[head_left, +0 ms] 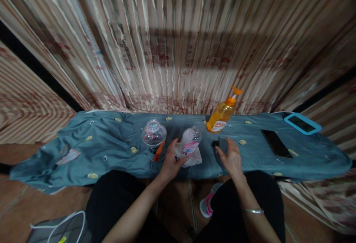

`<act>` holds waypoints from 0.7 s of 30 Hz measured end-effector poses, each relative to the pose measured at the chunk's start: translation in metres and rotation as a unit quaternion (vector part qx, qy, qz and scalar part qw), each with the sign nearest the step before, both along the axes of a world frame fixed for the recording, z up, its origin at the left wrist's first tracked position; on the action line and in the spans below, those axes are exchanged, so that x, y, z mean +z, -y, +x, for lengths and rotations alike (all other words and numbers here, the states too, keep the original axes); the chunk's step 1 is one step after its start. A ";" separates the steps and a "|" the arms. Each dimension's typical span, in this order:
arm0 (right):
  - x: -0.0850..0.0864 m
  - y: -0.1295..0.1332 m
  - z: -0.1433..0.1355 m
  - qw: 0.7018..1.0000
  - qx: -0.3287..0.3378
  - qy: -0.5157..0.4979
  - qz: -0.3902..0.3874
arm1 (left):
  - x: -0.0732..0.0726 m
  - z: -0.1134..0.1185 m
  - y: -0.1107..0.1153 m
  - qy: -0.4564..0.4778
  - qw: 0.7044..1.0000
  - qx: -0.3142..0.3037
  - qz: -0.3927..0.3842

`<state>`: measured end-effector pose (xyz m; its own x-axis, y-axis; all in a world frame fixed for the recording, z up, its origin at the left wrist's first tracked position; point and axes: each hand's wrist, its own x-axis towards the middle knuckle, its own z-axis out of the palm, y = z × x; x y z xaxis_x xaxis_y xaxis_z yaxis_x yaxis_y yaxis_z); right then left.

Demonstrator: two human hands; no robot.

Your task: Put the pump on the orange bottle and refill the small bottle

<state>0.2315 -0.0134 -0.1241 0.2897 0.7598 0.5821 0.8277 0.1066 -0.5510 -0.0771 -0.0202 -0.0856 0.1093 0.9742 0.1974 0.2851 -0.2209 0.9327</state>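
Observation:
My left hand point(172, 161) is curled round the lower left side of a clear plastic bottle point(191, 139) with a pink label and an open top. Under the bottle lies a whitish paper napkin point(197, 160). My right hand point(231, 157) has its thumb and fingers apart. Its thumb tip is at a small round black cap point(215, 143) on the cloth; whether they touch I cannot tell. Just left of my left hand stands a clear plastic cup point(160, 135) with a clear bottle neck showing at its top and an orange and black print.
An orange pump bottle point(221, 115) stands behind my right hand. Farther right lie a black phone point(276, 144) and a blue-framed device point(302, 123). A blue-green patterned cloth point(111, 139) covers the narrow table. Striped curtains point(172, 50) hang close behind.

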 end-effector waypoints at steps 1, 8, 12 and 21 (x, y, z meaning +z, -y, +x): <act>0.008 0.010 -0.003 1.000 0.002 -0.001 0.013 | 0.005 -0.004 0.008 0.000 1.000 -0.002 0.008; 0.048 0.084 -0.051 0.997 0.078 -0.025 0.008 | 0.031 -0.044 0.074 0.019 1.000 -0.016 -0.011; 0.048 0.109 -0.084 0.989 0.129 -0.065 -0.028 | 0.030 -0.075 0.091 0.029 0.994 0.093 -0.045; 0.039 0.127 -0.128 0.938 0.244 -0.210 -0.130 | 0.033 -0.077 0.008 0.061 0.964 0.257 0.019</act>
<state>0.1036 -0.1403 -0.0853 0.0324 0.9620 0.2712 0.4203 0.2331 -0.8769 -0.1543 -0.0283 -0.0527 -0.4119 0.8857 0.2143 0.2542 -0.1142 0.9604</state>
